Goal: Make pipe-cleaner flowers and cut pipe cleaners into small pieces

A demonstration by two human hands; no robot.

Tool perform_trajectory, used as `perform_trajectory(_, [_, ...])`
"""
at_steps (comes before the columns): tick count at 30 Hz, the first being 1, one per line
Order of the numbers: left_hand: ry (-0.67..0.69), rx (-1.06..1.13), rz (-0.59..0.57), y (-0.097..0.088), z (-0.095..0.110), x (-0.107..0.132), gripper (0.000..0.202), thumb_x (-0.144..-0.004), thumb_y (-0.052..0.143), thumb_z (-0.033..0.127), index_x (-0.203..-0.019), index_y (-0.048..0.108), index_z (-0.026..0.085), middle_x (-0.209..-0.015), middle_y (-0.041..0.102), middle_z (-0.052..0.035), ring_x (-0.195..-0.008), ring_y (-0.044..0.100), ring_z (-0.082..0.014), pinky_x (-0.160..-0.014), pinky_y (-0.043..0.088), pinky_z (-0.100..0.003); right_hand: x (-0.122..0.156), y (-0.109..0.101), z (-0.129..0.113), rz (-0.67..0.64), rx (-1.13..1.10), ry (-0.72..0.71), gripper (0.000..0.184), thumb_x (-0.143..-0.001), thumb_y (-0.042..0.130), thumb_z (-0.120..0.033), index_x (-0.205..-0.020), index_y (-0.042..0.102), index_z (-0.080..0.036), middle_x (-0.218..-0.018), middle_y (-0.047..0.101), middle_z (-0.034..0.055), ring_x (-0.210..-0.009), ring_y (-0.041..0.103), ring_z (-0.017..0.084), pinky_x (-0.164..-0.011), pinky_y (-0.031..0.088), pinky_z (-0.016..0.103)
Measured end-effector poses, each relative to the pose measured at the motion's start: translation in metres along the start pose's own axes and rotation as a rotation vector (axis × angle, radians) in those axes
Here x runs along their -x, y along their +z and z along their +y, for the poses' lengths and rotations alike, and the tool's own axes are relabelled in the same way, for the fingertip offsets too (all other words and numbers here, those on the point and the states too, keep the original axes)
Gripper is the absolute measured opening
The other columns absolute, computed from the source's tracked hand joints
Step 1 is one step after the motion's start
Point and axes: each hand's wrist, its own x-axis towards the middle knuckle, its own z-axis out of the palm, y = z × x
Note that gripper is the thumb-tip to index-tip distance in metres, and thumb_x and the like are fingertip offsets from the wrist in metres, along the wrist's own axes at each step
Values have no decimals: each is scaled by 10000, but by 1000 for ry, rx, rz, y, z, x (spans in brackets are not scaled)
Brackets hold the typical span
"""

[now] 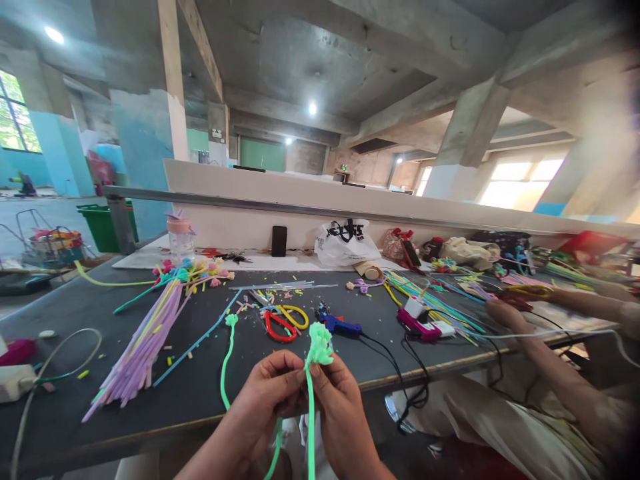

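Head view: I see left hand (270, 395) and right hand (337, 400) pinching the green pipe cleaner (319, 345), stem upright between them (coiled tip just above the fingertips).

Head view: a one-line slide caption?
Left hand and right hand pinch a green pipe-cleaner flower at a dark table strewn with purple stems.

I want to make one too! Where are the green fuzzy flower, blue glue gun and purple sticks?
green fuzzy flower (319, 343), head view, curled top.
blue glue gun (341, 326), head view, its body.
purple sticks (145, 347), head view, middle of bundle.
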Motion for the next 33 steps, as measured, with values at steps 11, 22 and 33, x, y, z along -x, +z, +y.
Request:
perform_trajectory(11, [-6, -7, -94, -7, 0, -2, 220, -685, 674, 298, -641, 545, 126, -466, 476, 33, -393, 362, -32, -395, 214, -164, -4, -5, -1, -20, 211, -14, 168, -725, 645, -340, -769, 605, -183, -620, 527, -32, -600, 462, 110, -563, 392, 208])
perform_trajectory(22, [-15, 29, -63, -2, 1, 1, 221, -653, 701, 267, -609, 532, 131, -440, 462, 48, -385, 369, -28, -398, 224, -156, 1, 0, 2, 32, 257, -46, 214, -734, 609, -383, -738, 530, -184, -652, 461, -40, -632, 420, 112, -578, 365, 209])
perform_trajectory(33, [80, -198, 47, 3, 4, 4, 227, -714, 639, 331, -698, 486, 164, -518, 403, 81, -425, 338, -31, -408, 266, -148, -2, -6, 7, 47, 519, -193, 163, -786, 545, -330, -726, 560, -179, -656, 525, -12, -651, 466, 138, -598, 381, 229])
